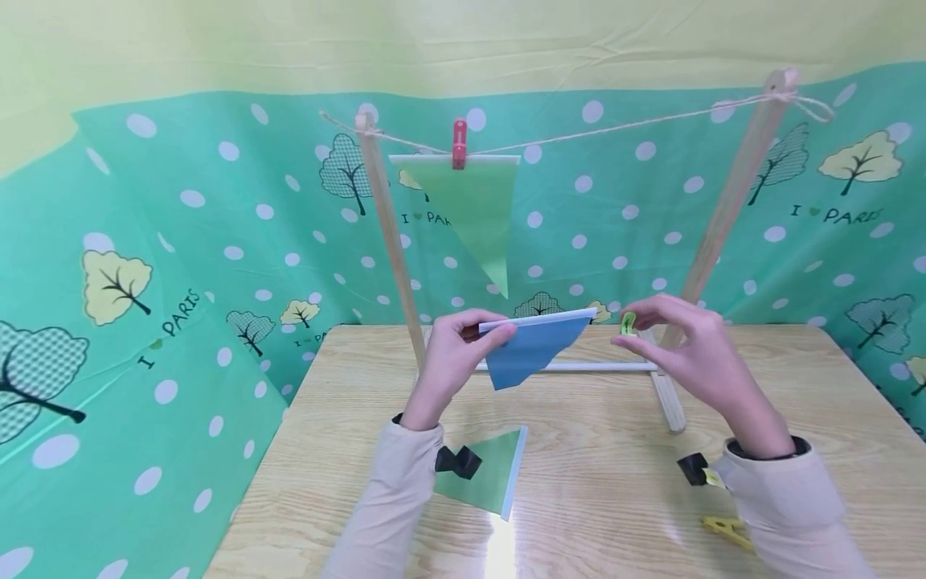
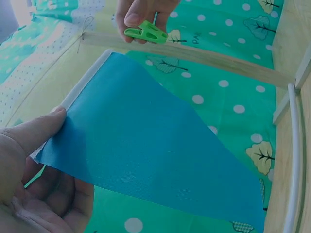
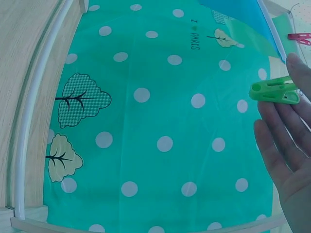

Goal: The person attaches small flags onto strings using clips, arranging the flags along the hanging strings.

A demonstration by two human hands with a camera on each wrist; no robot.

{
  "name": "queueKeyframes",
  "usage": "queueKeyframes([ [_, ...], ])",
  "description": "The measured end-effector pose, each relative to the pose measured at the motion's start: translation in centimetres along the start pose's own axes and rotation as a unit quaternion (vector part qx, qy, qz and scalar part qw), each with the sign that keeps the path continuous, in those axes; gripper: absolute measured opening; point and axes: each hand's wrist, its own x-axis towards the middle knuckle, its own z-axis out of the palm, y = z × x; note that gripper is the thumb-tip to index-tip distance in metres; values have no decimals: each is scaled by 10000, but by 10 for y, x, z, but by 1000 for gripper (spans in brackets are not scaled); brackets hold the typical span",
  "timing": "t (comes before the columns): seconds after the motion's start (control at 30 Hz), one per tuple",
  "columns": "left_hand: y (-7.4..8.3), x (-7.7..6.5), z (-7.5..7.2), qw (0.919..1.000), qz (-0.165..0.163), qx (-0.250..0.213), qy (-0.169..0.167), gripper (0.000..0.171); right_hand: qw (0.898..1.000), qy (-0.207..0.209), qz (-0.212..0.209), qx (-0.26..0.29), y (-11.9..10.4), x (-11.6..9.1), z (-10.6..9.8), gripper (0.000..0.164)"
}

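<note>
My left hand [image 1: 457,354] pinches a blue pennant [image 1: 531,354] near one end of its white top strip, thumb on the front and fingers behind. The pennant [image 2: 146,131] spreads out flat and tilted in the left wrist view. Off to the right, my right hand [image 1: 690,354] holds a small green clothespin [image 1: 628,324] between thumb and fingers, apart from the pennant. In the right wrist view the clothespin [image 3: 274,91] lies across the fingers. Above the hands, a green pennant [image 1: 481,201] hangs from the string [image 1: 615,129], clipped by a red clothespin [image 1: 459,145].
Two wooden posts [image 1: 731,201] hold up the string, with a white rod [image 1: 600,367] low between them. On the wooden table [image 1: 593,498] lie another green pennant [image 1: 492,474], partly behind the left sleeve, and a yellow clothespin [image 1: 723,528] by the right sleeve. Patterned cloth [image 1: 217,338] hangs behind.
</note>
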Motion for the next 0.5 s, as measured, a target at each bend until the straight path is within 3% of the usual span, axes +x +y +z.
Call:
queueKeyframes([
  [0.5,10,16,4,9990,399,-127,162,18,9987,485,-182,-9,-8,15,-4,37],
])
